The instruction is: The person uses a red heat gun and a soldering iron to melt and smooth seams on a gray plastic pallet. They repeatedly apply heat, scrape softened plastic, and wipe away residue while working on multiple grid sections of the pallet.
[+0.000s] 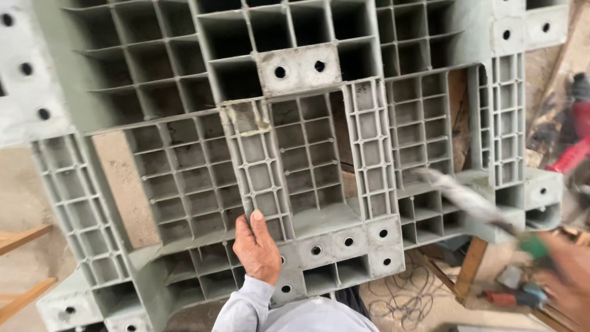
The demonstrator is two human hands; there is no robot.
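A large grey plastic pallet (184, 92) with a ribbed grid underside fills the view. My left hand (255, 246) rests on its near part, thumb up against a narrow ribbed strip (258, 166), fingers gripping the pallet's edge. My right hand (568, 276) is blurred at the lower right and grips a green-handled tool (473, 203) whose pale, blurred blade reaches over the pallet's right side.
A red tool (571, 154) lies at the right edge. A coil of thin wire (402, 298) and a small red and green tool (516, 298) lie on the ground below. Wooden bars (21, 240) show at the left, and a wooden leg (470, 264) stands under the pallet.
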